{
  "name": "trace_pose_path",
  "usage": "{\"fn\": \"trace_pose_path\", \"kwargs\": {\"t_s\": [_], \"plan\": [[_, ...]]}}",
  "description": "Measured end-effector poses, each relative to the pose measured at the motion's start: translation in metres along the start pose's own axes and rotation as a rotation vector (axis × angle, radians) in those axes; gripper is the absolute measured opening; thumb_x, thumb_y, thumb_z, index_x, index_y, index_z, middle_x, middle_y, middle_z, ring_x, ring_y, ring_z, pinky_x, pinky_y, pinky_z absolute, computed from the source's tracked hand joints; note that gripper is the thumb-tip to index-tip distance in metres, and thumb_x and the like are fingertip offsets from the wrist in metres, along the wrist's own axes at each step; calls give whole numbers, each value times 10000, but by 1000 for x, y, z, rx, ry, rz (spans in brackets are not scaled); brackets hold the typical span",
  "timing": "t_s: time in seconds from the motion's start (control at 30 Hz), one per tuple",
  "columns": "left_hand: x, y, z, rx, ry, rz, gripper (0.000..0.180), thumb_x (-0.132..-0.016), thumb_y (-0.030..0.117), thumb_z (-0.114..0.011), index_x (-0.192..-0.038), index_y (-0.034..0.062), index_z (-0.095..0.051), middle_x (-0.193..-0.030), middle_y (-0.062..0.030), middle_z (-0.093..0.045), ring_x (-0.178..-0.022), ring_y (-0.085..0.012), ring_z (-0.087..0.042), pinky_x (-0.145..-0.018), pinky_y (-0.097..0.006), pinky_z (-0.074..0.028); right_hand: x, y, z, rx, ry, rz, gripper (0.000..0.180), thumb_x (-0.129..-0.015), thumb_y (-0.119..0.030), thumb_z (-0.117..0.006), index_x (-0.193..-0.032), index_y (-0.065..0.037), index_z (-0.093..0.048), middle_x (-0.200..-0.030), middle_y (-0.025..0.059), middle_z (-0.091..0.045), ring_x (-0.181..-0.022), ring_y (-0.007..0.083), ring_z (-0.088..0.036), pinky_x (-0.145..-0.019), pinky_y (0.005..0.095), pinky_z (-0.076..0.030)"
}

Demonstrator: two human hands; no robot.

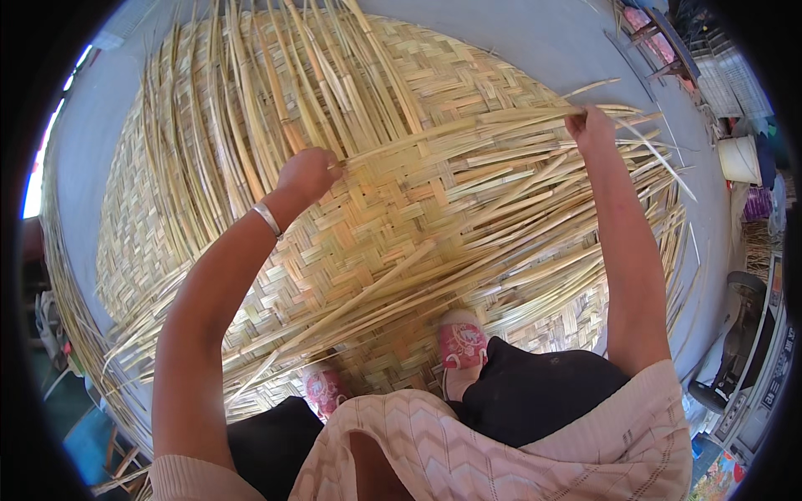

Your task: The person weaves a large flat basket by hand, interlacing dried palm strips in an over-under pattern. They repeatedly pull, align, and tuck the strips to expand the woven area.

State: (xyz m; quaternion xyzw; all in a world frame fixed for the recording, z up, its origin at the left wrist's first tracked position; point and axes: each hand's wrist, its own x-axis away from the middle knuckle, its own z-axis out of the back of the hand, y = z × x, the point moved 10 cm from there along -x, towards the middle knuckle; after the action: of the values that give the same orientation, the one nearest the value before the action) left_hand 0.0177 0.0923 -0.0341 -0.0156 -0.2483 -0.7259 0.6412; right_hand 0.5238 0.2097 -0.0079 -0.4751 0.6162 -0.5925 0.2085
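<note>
Bamboo strip [455,127] stretched crosswise over woven mat [418,217], long axis running hand to hand. Pinched at near end by left hand [307,174], at far end by right hand [590,127]; both closed on it.

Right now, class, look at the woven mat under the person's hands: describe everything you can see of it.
The woven mat is a large flat sheet of pale, straw-coloured strips, plaited in a checker pattern at its middle. Long loose strips fan out unwoven from its far and right edges. It lies spread on a grey floor. The left hand and right hand each grip one long strip stretched between them across the weave, and two feet in pink slippers stand on its near part.
</note>
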Motion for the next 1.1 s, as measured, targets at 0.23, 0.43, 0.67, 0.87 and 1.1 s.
{"fn": "trace_pose_path", "kwargs": {"t_s": [0.23,0.43,0.67,0.87,1.1], "plan": [[9,-30,18,113,279,357,278,-846,327,-634,-867,54,-680,-768,-117,-689,-669,-253,-660,-671,-383,-522,37,3,-172,356,-436,95,272,-943,-258,-551,-1088,-28,-550,-1045,135,-647,-895,212,-645,-773,316,-541],[19,-95,-7,825,432,703,257,-881,256,-579,-952,24,-663,-699,-81,-656,-558,-178,-636,-483,-295,-505,144,130,-286,971,-1027,43,358,-927,-274,-549,-1172,-14,-567,-1078,109,-660,-949,206,-652,-818,325,-519],[-26,-64,22,42,349,289,250,-883,179,-534,-989,-37,-600,-738,-184,-650,-602,-241,-673,-549,-370,-553,153,176,-332,1301,-1149,442,290,-871,-268,-565,-980,-23,-677,-865,161,-683,-809,280,-658,-763,396,-507],[-38,-85,1,572,11,538,214,-854,117,-547,-992,-43,-579,-751,-143,-624,-718,-237,-661,-677,-341,-568,147,175,-349,1517,-1157,448,301,-849,-224,-555,-960,29,-673,-853,201,-680,-788,331,-652,-734,411,-517],[-22,-78,3,1259,245,485,187,-882,109,-519,-1018,5,-593,-810,-56,-612,-680,-152,-600,-626,-277,-537,143,177,-340,1489,-1046,51,192,-835,-164,-599,-846,24,-636,-788,172,-663,-658,209,-626,-528,338,-516]]}}
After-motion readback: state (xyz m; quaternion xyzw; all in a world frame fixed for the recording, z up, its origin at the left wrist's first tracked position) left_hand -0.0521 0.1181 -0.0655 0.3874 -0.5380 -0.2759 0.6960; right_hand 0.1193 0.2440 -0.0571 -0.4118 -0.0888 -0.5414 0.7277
